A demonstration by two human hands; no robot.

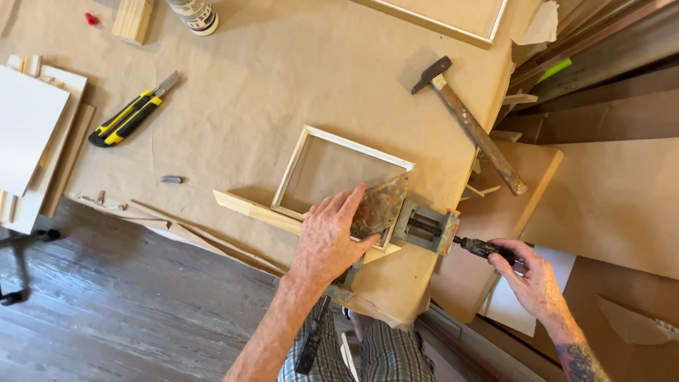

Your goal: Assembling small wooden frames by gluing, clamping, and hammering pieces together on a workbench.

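A: Head view first. Where are the hands?

B: The left hand (327, 237) lies palm down, fingers spread flat over the rusty corner clamp (382, 207), pressing it, not curled round anything. The right hand (530, 272) is at about four o'clock from the clamp, fingers closed round the dark screw handle (484, 248) that sticks out past the table's edge.

A: And the piece in the clamp?

B: A small wooden frame (339, 177), pale moulding, open in the middle, lying flat on the brown paper table cover (283, 85). Its near right corner sits in the clamp; a loose wooden strip (254, 210) runs just beside its near side, toward nine o'clock.

A: Edges?

B: The clamp sits right at the table's near right corner. The grey clamp body (424, 230) overhangs the edge, above a sheet of brown board (608, 198) lower down.

A: Room to move?

B: Bare paper spreads from the frame toward eleven and twelve o'clock. A hammer (470, 124) lies at two o'clock, its handle reaching over the right edge, near the frame but apart. A yellow and black utility knife (131, 113) lies well apart at ten o'clock, and a small grey stub (171, 180) at nine. White boards (28, 134) are stacked at the left edge.
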